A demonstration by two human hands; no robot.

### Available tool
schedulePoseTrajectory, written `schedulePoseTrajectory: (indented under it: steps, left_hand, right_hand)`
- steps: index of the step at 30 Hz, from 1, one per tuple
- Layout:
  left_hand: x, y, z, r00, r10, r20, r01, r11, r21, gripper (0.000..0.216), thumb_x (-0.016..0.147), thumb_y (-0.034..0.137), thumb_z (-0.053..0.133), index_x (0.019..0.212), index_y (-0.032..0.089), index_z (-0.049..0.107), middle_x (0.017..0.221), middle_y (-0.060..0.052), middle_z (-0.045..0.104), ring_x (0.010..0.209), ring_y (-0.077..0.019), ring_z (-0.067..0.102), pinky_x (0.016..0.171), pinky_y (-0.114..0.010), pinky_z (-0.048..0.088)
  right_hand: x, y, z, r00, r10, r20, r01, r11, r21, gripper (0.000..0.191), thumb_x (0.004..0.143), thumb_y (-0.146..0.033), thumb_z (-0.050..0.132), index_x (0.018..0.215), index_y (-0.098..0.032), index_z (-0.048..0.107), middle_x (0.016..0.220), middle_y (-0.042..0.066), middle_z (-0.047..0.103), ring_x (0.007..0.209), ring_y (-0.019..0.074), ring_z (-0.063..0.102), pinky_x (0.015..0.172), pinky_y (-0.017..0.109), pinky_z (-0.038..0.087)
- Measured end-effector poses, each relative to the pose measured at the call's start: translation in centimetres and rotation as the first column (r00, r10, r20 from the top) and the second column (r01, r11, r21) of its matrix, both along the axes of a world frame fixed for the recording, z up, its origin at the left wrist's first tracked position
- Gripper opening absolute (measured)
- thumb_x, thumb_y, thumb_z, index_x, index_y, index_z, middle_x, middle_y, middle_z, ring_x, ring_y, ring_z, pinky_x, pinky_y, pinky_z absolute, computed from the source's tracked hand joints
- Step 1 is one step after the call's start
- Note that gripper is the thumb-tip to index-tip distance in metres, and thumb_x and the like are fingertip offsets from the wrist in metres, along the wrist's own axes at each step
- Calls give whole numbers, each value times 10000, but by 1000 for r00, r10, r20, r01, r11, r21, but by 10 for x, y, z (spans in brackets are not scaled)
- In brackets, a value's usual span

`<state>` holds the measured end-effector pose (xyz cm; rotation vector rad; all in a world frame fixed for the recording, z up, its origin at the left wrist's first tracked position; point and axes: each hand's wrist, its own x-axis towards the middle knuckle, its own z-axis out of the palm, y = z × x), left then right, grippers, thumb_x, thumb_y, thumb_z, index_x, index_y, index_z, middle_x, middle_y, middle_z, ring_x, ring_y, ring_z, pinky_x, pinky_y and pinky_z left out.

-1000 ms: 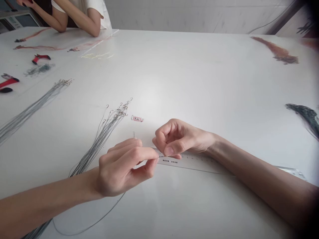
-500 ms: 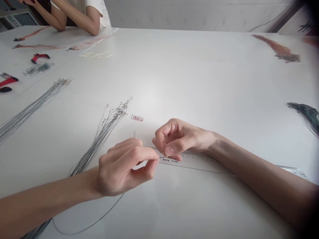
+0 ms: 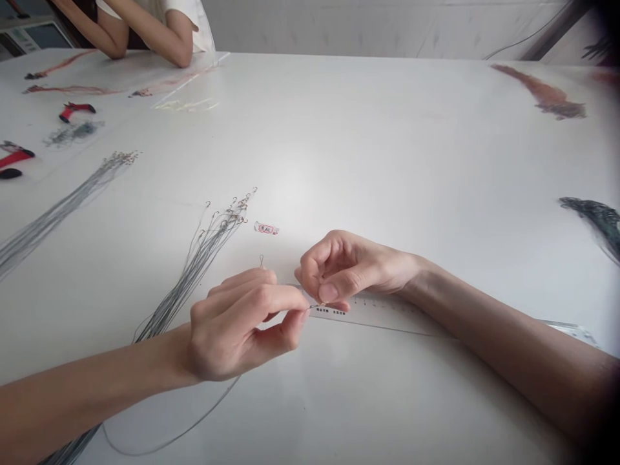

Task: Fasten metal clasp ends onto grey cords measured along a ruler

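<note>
Over the ruler's left end, my left hand (image 3: 252, 323) pinches a thin grey fishing line (image 3: 201, 421) between thumb and forefinger. A small loop of line (image 3: 261, 259) sticks up behind its knuckles. Facing it, my right hand (image 3: 346, 271) is closed in a pinch on a tiny golden fish hook, mostly hidden by the fingers. The two sets of fingertips nearly meet, with a short knotted bit of line between them. Under the right hand and forearm lies a clear ruler (image 3: 378, 325). Left of my hands, a bundle of grey lines with hooks (image 3: 194, 284) passes beneath my left forearm.
A small printed wrapper (image 3: 266, 228) lies beyond my hands. Another hooked-line bundle (image 3: 68, 203) and red-handled pliers (image 3: 77, 111) are at left. An orange bundle (image 3: 547, 93) and a dark bundle (image 3: 593, 216) lie at right. A person's arms (image 3: 165, 35) rest at the far edge.
My right fingertips have shifted very slightly, and a bit of the golden hook shows more clearly between them. Otherwise both hands keep their places.
</note>
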<state>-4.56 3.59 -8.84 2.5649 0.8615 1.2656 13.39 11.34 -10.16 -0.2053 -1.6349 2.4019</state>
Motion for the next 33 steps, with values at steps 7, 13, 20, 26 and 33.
schedulePoseTrajectory:
  steps: [7,13,20,26,33]
  left_hand:
    - [-1,-2,2,999,21,-32,-22,1000,-20,158,790,7,510,758,162,517,528,52,463,430,-45,350,356,-176,317]
    - [1,-2,1,999,26,-32,-26,1000,-13,167,785,11,514,760,176,521,524,51,476,425,-54,351,349,-185,311]
    - [1,-2,0,1000,27,-15,-27,1000,-7,174,775,-4,516,748,168,521,523,49,464,435,-57,353,366,-191,317]
    - [1,-3,0,1000,15,-14,-15,999,-30,167,775,-13,527,759,153,526,527,44,464,443,-53,357,362,-184,293]
    - [1,-1,-1,999,37,-21,-38,999,-27,175,786,4,520,751,176,528,524,53,493,420,-48,355,331,-179,273]
  right_hand:
    - [-1,0,0,1000,-14,5,15,1000,-6,96,748,-132,646,680,-78,606,550,-21,521,490,44,450,489,175,368]
    - [-1,-1,1,999,-32,-1,32,999,-30,89,725,-105,646,650,-85,601,547,-24,524,490,43,445,483,171,375]
    - [-1,-1,0,999,-47,9,47,999,-4,90,721,-116,648,655,-88,593,536,-24,527,485,47,452,478,176,374]
    - [0,-1,0,999,-46,10,46,999,6,109,722,-126,653,645,-89,584,525,-25,519,484,48,446,480,181,363]
    - [-1,-1,1,999,-43,19,42,999,28,104,723,-140,643,649,-98,583,525,-31,508,483,51,439,479,187,360]
